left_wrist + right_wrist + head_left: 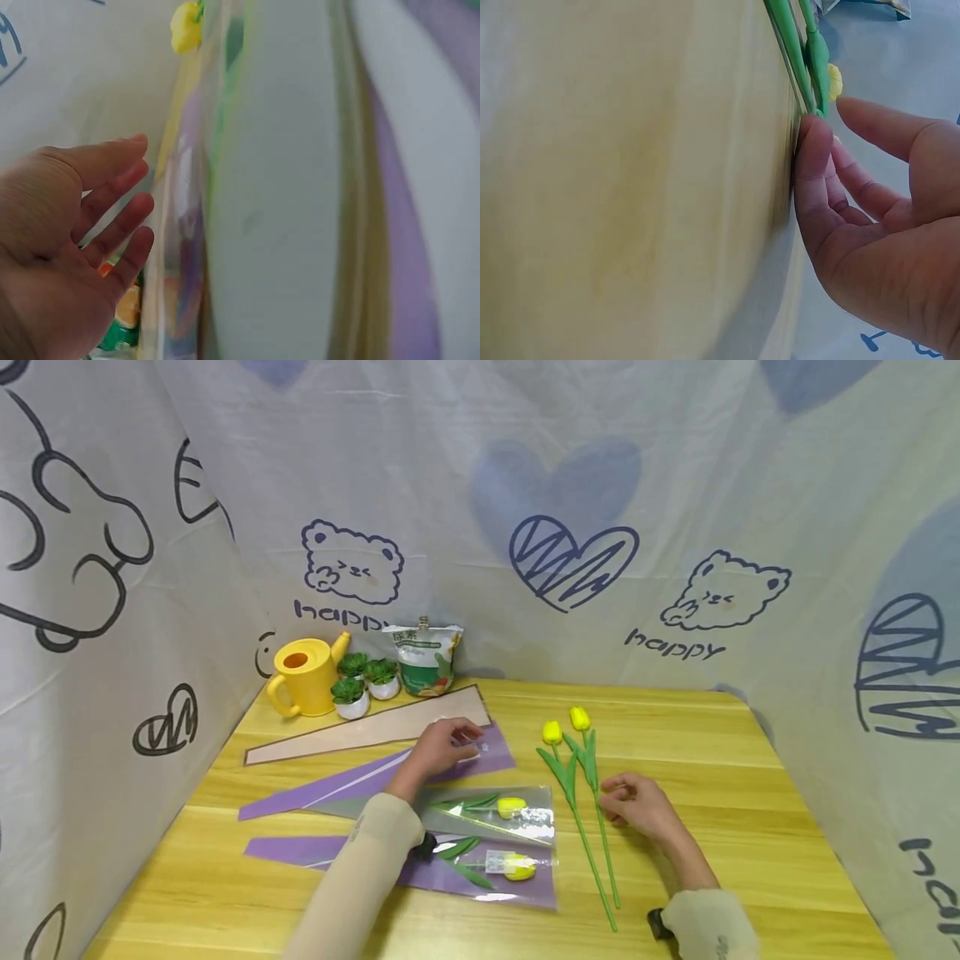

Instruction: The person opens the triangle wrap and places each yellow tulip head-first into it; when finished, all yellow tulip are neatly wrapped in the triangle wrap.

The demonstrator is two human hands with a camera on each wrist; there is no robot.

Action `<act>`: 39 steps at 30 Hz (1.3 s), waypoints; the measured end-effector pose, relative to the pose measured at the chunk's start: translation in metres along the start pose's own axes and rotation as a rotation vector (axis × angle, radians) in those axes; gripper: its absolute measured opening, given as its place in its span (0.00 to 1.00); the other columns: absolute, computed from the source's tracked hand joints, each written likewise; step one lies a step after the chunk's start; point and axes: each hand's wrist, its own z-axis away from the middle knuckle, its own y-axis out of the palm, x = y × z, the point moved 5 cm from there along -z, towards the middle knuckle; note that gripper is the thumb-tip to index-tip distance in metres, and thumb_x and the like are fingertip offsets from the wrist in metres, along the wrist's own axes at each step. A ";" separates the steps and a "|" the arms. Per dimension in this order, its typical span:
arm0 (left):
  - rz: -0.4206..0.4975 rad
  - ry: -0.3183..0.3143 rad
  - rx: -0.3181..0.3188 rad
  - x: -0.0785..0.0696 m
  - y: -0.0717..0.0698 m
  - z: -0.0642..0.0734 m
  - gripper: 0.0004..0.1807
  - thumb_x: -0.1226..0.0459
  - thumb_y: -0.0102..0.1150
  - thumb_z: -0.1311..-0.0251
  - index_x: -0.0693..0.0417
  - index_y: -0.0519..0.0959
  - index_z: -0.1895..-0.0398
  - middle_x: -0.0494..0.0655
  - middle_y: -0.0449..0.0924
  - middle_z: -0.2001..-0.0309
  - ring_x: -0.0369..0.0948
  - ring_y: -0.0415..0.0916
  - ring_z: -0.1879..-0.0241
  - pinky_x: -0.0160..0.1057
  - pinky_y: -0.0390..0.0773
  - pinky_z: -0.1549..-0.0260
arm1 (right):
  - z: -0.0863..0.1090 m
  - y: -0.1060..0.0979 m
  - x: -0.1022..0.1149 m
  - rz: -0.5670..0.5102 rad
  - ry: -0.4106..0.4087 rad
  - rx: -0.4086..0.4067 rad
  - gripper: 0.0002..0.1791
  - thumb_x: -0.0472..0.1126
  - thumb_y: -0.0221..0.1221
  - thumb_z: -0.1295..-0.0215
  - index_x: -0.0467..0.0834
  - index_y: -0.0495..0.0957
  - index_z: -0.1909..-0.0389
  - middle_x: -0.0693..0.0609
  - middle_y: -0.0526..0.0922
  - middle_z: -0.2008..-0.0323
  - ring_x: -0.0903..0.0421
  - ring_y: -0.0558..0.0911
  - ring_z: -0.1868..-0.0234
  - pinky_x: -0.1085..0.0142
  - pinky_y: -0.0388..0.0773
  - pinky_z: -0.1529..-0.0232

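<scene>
In the head view my left hand hovers over the wide end of a purple flower sleeve, fingers loosely bent and holding nothing. The left wrist view shows the thumb apart from the fingers of that hand. My right hand is beside the stem of a yellow tulip. In the right wrist view a gap shows between thumb and fingers of that hand; whether a fingertip touches the stem, I cannot tell. A second yellow tulip lies alongside, to the left.
Nearer me lie a clear sleeve with a yellow tulip and a purple-backed sleeve with another tulip. Behind is a pale brown-edged sleeve. A yellow watering can, small potted succulents and a clipped bag stand at the back left.
</scene>
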 end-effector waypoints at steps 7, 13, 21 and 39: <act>0.004 -0.044 -0.011 0.014 0.005 -0.007 0.17 0.72 0.71 0.41 0.61 0.85 0.48 0.55 0.88 0.51 0.52 0.84 0.50 0.51 0.80 0.43 | -0.003 0.002 -0.001 -0.016 0.031 -0.004 0.19 0.35 0.64 0.30 0.30 0.76 0.43 0.40 0.86 0.59 0.52 0.84 0.66 0.61 0.86 0.64; 0.006 -0.080 -0.060 0.021 0.005 -0.005 0.16 0.72 0.74 0.44 0.56 0.87 0.51 0.51 0.89 0.55 0.48 0.84 0.54 0.48 0.81 0.48 | -0.006 0.003 -0.001 -0.019 0.065 -0.016 0.17 0.34 0.65 0.32 0.29 0.76 0.47 0.42 0.85 0.62 0.53 0.84 0.68 0.62 0.86 0.66; 0.026 -0.100 -0.071 0.025 0.006 -0.003 0.13 0.71 0.75 0.44 0.54 0.89 0.56 0.50 0.91 0.58 0.45 0.86 0.57 0.44 0.83 0.51 | -0.009 0.004 0.000 -0.013 0.094 -0.029 0.16 0.31 0.67 0.35 0.29 0.77 0.49 0.42 0.85 0.65 0.54 0.84 0.71 0.64 0.85 0.69; 0.040 -0.122 -0.057 0.024 0.010 -0.002 0.08 0.69 0.76 0.44 0.53 0.90 0.61 0.47 0.92 0.64 0.40 0.89 0.63 0.42 0.83 0.51 | -0.015 0.006 -0.003 -0.026 0.150 -0.082 0.08 0.30 0.67 0.36 0.30 0.81 0.59 0.42 0.86 0.70 0.55 0.85 0.75 0.65 0.85 0.72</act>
